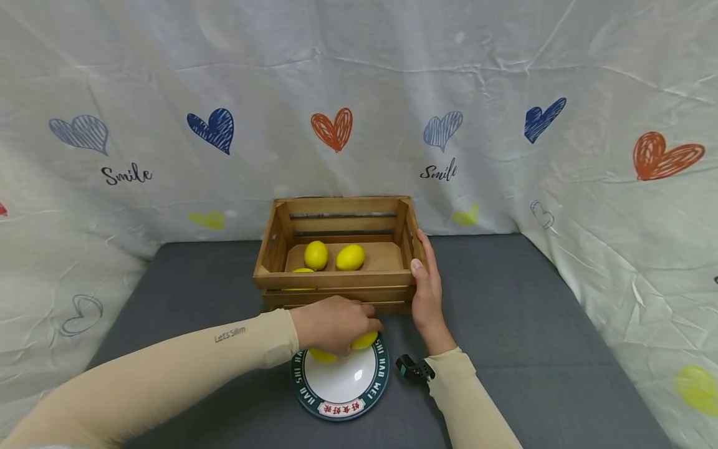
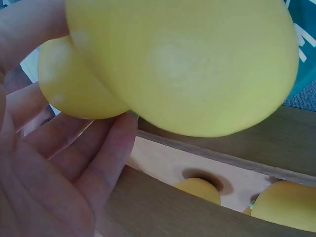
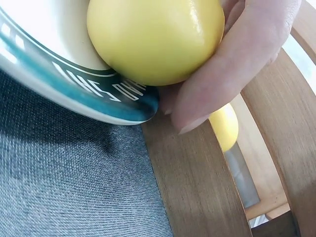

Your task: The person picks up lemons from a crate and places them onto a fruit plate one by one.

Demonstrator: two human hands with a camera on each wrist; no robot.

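Two yellow lemons lie on a white plate with a teal rim (image 1: 342,380), right in front of a wooden crate (image 1: 336,279). My left hand (image 1: 333,324) curls down over them, and its fingers grip the right lemon (image 1: 366,340); the other lemon (image 1: 322,356) peeks out below the palm. In the left wrist view the gripped lemon (image 2: 187,64) fills the frame, the second lemon (image 2: 74,84) sits behind it, and my fingers (image 2: 64,163) are beneath. My right hand (image 1: 425,280) rests with straight fingers against the crate's right front corner. Three lemons lie inside the crate, among them one (image 1: 316,255) and another (image 1: 350,257).
The crate stands at the back of a grey table mat (image 1: 505,324), close to a heart-printed cloth backdrop (image 1: 336,93). A black wrist device (image 1: 414,368) sits by my right sleeve. In the right wrist view the plate rim (image 3: 74,89) touches the crate's front slat (image 3: 197,177).
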